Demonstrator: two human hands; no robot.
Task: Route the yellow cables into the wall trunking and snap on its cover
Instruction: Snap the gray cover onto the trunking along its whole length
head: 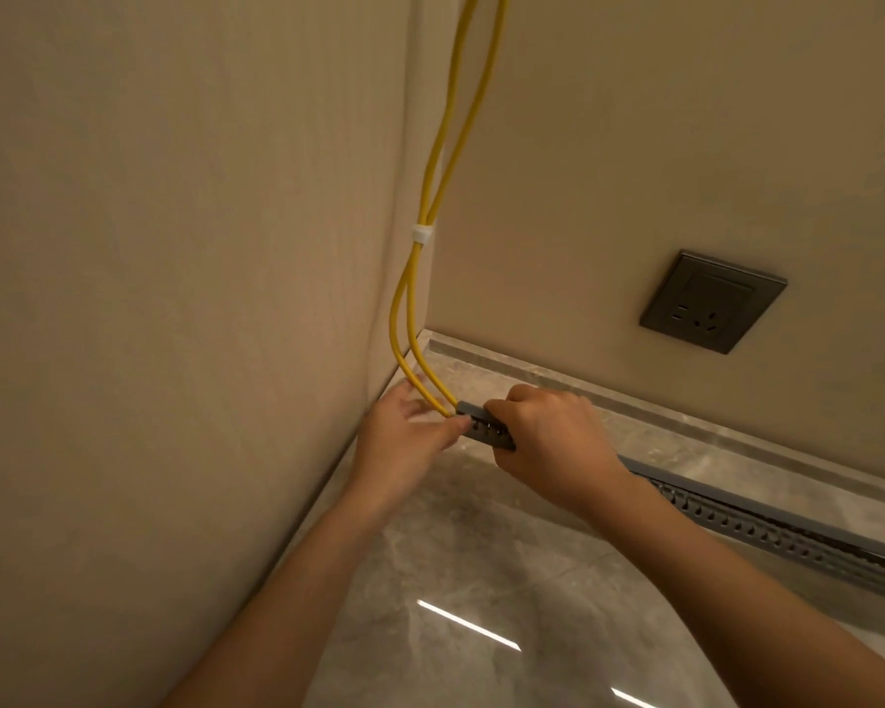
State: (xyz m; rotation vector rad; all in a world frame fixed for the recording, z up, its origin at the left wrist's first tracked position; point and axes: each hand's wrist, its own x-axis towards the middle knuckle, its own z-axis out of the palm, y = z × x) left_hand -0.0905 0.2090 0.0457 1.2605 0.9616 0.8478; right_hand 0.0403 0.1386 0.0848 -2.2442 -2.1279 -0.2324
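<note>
The grey trunking [767, 523] runs along the skirting from the corner away to the right; its left end lies between both hands, right hand [547, 436] gripping it, left hand [404, 442] half-closed, pinching the yellow cables [420, 380] at its mouth

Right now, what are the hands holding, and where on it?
The right hand grips the grey trunking at its corner end, where the yellow cables enter. The left hand fingers pinch that tip.
</note>
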